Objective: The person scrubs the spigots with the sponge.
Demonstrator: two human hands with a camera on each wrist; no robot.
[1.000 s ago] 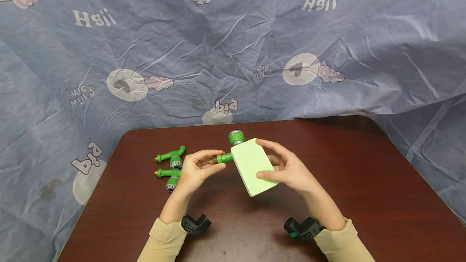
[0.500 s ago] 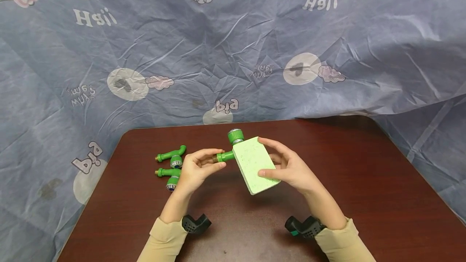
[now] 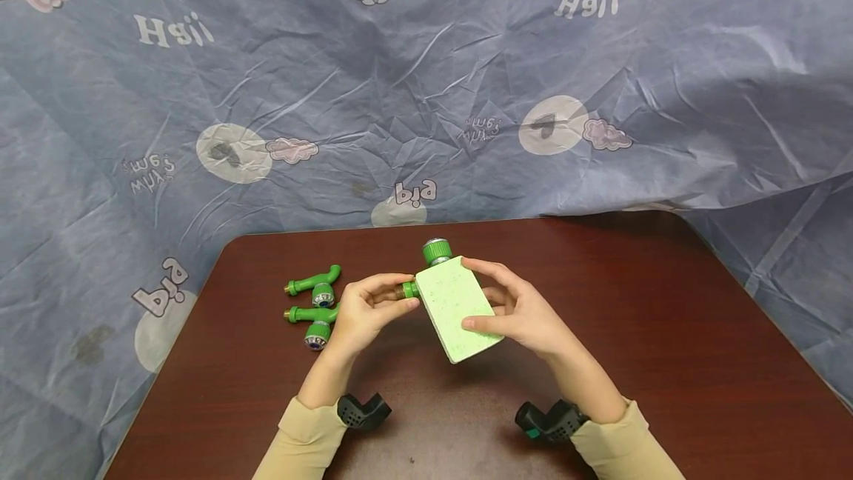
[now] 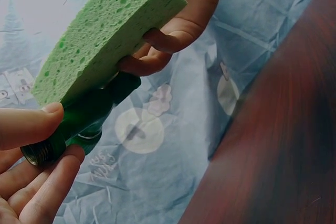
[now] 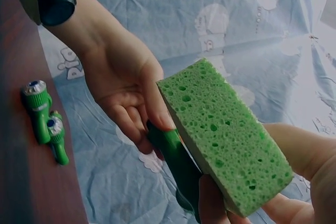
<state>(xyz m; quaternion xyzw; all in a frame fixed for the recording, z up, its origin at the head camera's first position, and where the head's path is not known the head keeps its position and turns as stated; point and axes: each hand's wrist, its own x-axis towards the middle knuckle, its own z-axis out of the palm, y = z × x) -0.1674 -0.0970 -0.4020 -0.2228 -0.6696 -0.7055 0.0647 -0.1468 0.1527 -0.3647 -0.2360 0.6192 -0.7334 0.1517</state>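
Note:
Over the table, my left hand (image 3: 363, 310) pinches a green water tap (image 3: 437, 251) by its threaded inlet end between thumb and fingers. My right hand (image 3: 516, 310) grips a pale green sponge (image 3: 460, 310), thumb on its near face, fingers around the far side. Most of the tap's body is hidden behind the sponge in the head view; its ribbed green knob sticks out above. From the left wrist, the sponge (image 4: 105, 35) lies along the tap body (image 4: 86, 114), close to my left thumb. The right wrist view shows the porous sponge face (image 5: 226, 140) beside the tap (image 5: 178, 166).
Two more green taps lie on the dark wooden table (image 3: 666, 332) at the left, a far one (image 3: 313, 284) and a nearer one (image 3: 313, 317) close by my left wrist. A blue printed cloth (image 3: 426, 95) hangs behind the table.
The sponge has shifted slightly left and down along the tap, toward my left fingers, covering more of the pipe. The tap has moved a little right; both grips stay the same.

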